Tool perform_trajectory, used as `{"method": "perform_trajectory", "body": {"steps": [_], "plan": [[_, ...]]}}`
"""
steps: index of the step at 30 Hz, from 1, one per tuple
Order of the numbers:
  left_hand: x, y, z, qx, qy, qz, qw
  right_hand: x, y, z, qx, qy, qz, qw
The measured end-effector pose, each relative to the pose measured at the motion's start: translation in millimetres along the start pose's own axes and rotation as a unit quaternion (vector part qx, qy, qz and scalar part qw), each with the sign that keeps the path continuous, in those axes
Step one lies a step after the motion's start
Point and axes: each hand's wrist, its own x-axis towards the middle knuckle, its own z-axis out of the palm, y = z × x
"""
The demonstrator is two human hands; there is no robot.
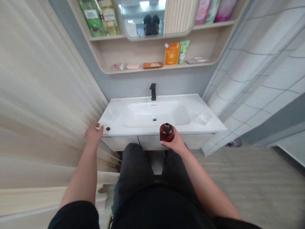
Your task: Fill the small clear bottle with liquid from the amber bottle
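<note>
My right hand (175, 142) is wrapped round a dark amber bottle (166, 133) with an open neck and no cap on it, held upright over the front edge of the white sink. At the left front corner of the sink top, my left hand (94, 133) is beside the curtain, its fingers apart and nothing in it. Close to that hand a small round black object (108, 128) lies on the sink top. A clear item (204, 118) sits on the right side of the sink top.
The white sink (157, 111) has a black faucet (153, 91) at the back. Above it, a shelf (128, 47) holds an orange pouch (172, 54), a green tube (183, 52) and an orange packet (152, 65). A beige curtain (47, 95) hangs at the left; a tiled wall (252, 73) stands right.
</note>
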Motion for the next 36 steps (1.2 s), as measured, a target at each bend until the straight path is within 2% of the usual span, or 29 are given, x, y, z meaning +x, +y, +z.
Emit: {"method": "perform_trajectory", "body": {"steps": [4, 9, 14, 17, 19, 20, 22, 25, 26, 28, 30, 32, 34, 36], "plan": [[-4.9, 12.9, 18.5, 0.022, -0.055, 0.053, 0.997, -1.3, 1.7, -2.1, -0.003, 0.005, -0.002, 1.0], [-1.2, 21.2, 28.6, 0.058, -0.092, 0.056, 0.992, -4.2, 0.8, -2.9, -0.005, 0.0, -0.001, 1.0], [-5.0, 27.1, 17.2, 0.056, -0.087, 0.055, 0.993, -5.1, 4.5, -4.7, 0.01, -0.004, -0.001, 1.0], [-21.1, 42.4, 0.7, 0.024, -0.024, 0.047, 0.998, -4.4, 4.5, -3.3, 0.007, -0.002, 0.0, 1.0], [-42.9, 64.8, -11.1, -0.033, 0.038, 0.057, 0.997, -4.3, 2.4, 1.7, -0.001, 0.001, -0.005, 1.0], [-57.6, 79.9, -16.0, -0.075, 0.048, 0.074, 0.993, -4.5, 0.8, 6.1, -0.005, 0.002, -0.009, 1.0], [-92.5, 115.9, -22.7, -0.183, -0.012, 0.135, 0.974, -5.4, -3.3, 19.4, -0.008, 0.004, -0.019, 1.0], [-145.2, 170.7, -24.7, -0.342, -0.169, 0.208, 0.9, -7.4, -12.3, 48.5, 0.002, -0.015, -0.036, 0.999], [-158.9, 185.2, -24.1, -0.374, -0.199, 0.216, 0.88, -7.8, -16.1, 59.2, 0.008, -0.028, -0.04, 0.999], [-175.6, 204.0, -22.6, -0.401, -0.207, 0.201, 0.869, -7.2, -24.1, 79.4, 0.02, -0.05, -0.046, 0.998], [-176.4, 207.5, -22.7, -0.415, -0.197, 0.166, 0.872, -4.0, -30.5, 95.1, 0.03, -0.074, -0.048, 0.996], [-162.8, 197.5, -25.4, -0.43, -0.195, 0.137, 0.871, 1.1, -32.5, 104.3, 0.033, -0.103, -0.049, 0.993], [-138.2, 178.8, -31.3, -0.428, -0.182, 0.12, 0.877, 6.5, -28.2, 106.4, 0.031, -0.127, -0.05, 0.99], [-106.8, 156.4, -39.2, -0.387, -0.133, 0.105, 0.906, 10.2, -18.3, 101.8, 0.029, -0.128, -0.049, 0.99]]}}
